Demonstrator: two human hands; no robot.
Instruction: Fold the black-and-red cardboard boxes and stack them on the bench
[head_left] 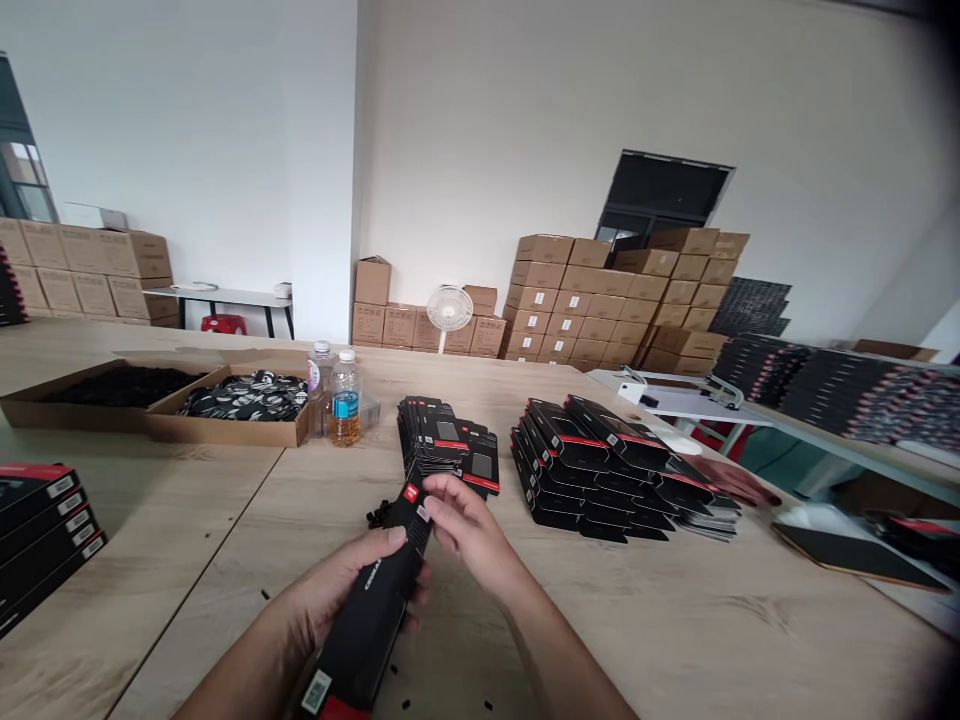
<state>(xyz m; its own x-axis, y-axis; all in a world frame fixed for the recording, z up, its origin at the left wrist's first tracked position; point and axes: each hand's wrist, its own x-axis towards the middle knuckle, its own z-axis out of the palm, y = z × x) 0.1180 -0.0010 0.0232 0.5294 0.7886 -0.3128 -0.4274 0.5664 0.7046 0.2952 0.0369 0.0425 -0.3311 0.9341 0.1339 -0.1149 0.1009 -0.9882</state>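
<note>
My left hand (337, 585) grips a long black retail box (367, 630) with red ends and a white barcode label near the lower end. My right hand (469, 525) pinches the box's upper end, and its fingers partly hide that end. Just beyond my hands stands a leaning stack of similar black boxes (442, 440). A larger stack of black boxes with red stripes (600, 470) lies to the right. Small black pieces (379, 513) are scattered on the wooden table (202, 500) beside the box.
Two cardboard trays (225, 405) hold black items and black-and-white items at the far left of the table. Plastic bottles (345, 398) stand next to them. More black boxes (41, 530) lie at the left edge. Brown cartons (585, 300) are stacked along the back wall.
</note>
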